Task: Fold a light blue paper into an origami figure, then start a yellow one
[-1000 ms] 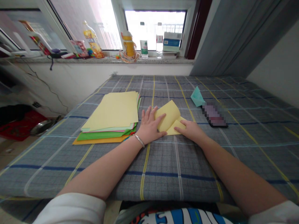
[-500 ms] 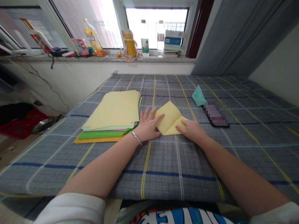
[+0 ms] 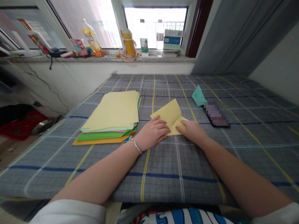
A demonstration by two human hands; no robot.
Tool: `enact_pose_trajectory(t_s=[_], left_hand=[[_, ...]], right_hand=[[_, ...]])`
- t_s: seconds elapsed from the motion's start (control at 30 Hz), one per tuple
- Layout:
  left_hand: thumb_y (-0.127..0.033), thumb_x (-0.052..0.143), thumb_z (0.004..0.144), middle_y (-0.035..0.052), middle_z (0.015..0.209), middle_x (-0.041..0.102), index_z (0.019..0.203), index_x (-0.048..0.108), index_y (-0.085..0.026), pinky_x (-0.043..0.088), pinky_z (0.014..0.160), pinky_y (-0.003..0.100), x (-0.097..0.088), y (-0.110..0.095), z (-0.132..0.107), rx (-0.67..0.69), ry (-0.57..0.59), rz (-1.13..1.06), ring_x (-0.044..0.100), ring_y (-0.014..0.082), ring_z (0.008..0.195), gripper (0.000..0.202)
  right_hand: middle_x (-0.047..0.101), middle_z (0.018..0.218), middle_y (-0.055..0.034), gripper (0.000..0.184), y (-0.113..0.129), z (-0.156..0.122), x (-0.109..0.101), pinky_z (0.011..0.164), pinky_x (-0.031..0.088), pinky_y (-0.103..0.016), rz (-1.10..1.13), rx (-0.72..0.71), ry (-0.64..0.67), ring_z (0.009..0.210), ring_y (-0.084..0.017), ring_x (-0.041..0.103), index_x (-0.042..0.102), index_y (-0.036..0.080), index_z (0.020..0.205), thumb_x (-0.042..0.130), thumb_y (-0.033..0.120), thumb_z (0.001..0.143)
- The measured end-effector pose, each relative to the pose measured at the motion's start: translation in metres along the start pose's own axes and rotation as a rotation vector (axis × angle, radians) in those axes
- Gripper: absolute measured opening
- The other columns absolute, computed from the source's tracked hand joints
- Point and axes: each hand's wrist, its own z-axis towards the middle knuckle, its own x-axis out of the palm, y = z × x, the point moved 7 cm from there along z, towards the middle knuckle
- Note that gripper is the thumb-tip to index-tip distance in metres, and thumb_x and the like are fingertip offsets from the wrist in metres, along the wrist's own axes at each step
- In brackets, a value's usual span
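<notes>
A folded yellow paper sheet lies on the grey plaid cloth in the middle. My left hand, with a bracelet at the wrist, rests on the paper's left part, fingers curled and pressing down on it. My right hand presses its fingertips flat on the paper's lower right corner. Both hands hold the fold down against the cloth.
A stack of coloured paper sheets lies to the left of my hands. A folded teal paper and a phone lie at the right. Bottles and boxes stand on the windowsill behind.
My left hand has drawn back from flat and spread beside the paper to curled on top of its left part. The raised flap sits lower. My right hand has barely moved.
</notes>
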Motion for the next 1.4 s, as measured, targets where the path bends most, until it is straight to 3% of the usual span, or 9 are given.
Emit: enact_pose_trajectory(t_s=[0.13, 0.27, 0.53, 0.73, 1.1, 1.27, 1.4], left_hand=[[-0.025, 0.051, 0.093, 0.0022, 0.1, 0.069, 0.101, 0.067, -0.022, 0.032, 0.11, 0.041, 0.012, 0.002, -0.002, -0.014, 0.074, -0.038, 0.06, 0.0156, 0.102, 0.018], [-0.026, 0.05, 0.094, 0.0016, 0.096, 0.069, 0.1, 0.068, -0.023, 0.039, 0.101, 0.037, 0.011, 0.002, -0.001, 0.006, 0.103, -0.02, 0.061, 0.0156, 0.095, 0.019], [-0.025, 0.047, 0.095, 0.0056, 0.102, 0.065, 0.117, 0.062, -0.022, 0.046, 0.084, 0.033, 0.016, -0.007, -0.001, 0.027, 0.158, 0.122, 0.058, 0.018, 0.092, 0.027], [-0.024, 0.043, 0.096, 0.0027, 0.113, 0.065, 0.116, 0.063, -0.021, 0.049, 0.086, 0.032, 0.019, -0.005, 0.0, -0.006, 0.16, 0.067, 0.057, 0.0174, 0.096, 0.028], [-0.023, 0.046, 0.095, 0.0026, 0.109, 0.066, 0.111, 0.066, -0.022, 0.051, 0.083, 0.028, 0.016, -0.002, 0.001, -0.097, 0.196, 0.028, 0.06, 0.016, 0.095, 0.026], [-0.021, 0.045, 0.095, 0.0035, 0.115, 0.064, 0.118, 0.062, -0.022, 0.051, 0.086, 0.027, 0.011, -0.003, -0.004, -0.025, 0.295, 0.029, 0.06, 0.0153, 0.1, 0.029], [-0.019, 0.043, 0.095, 0.0063, 0.115, 0.062, 0.131, 0.052, -0.023, 0.048, 0.09, 0.028, 0.008, -0.004, -0.005, 0.023, 0.304, 0.031, 0.058, 0.0162, 0.105, 0.037]], right_hand=[[0.071, 0.084, -0.0089, 0.038, 0.0, 0.0, 0.001, 0.061, 0.032, -0.03, -0.003, 0.002, -0.004, 0.077, -0.021, 0.063, 0.063, 0.018, 0.085, 0.041, 0.048, 0.09], [0.071, 0.086, -0.0085, 0.037, -0.001, 0.0, 0.002, 0.061, 0.031, -0.029, -0.005, 0.004, 0.0, 0.077, -0.021, 0.062, 0.063, 0.018, 0.085, 0.041, 0.048, 0.09], [0.071, 0.081, -0.0077, 0.035, -0.003, -0.002, 0.0, 0.058, 0.029, -0.03, -0.007, 0.047, -0.017, 0.073, -0.021, 0.063, 0.062, 0.019, 0.082, 0.041, 0.047, 0.09], [0.072, 0.085, -0.0086, 0.038, -0.002, 0.001, 0.002, 0.062, 0.033, -0.031, -0.034, 0.065, 0.003, 0.076, -0.021, 0.065, 0.065, 0.019, 0.086, 0.037, 0.044, 0.092], [0.072, 0.086, -0.0093, 0.039, -0.001, 0.002, 0.002, 0.066, 0.036, -0.031, -0.066, 0.088, 0.01, 0.078, -0.023, 0.065, 0.066, 0.018, 0.09, 0.038, 0.045, 0.091], [0.072, 0.085, -0.0096, 0.038, -0.001, 0.002, 0.002, 0.066, 0.035, -0.031, -0.072, 0.088, 0.017, 0.078, -0.023, 0.065, 0.065, 0.018, 0.088, 0.038, 0.044, 0.091], [0.072, 0.086, -0.0099, 0.038, 0.0, 0.001, 0.002, 0.067, 0.036, -0.032, -0.07, 0.076, 0.011, 0.08, -0.023, 0.065, 0.065, 0.018, 0.088, 0.037, 0.043, 0.092]])
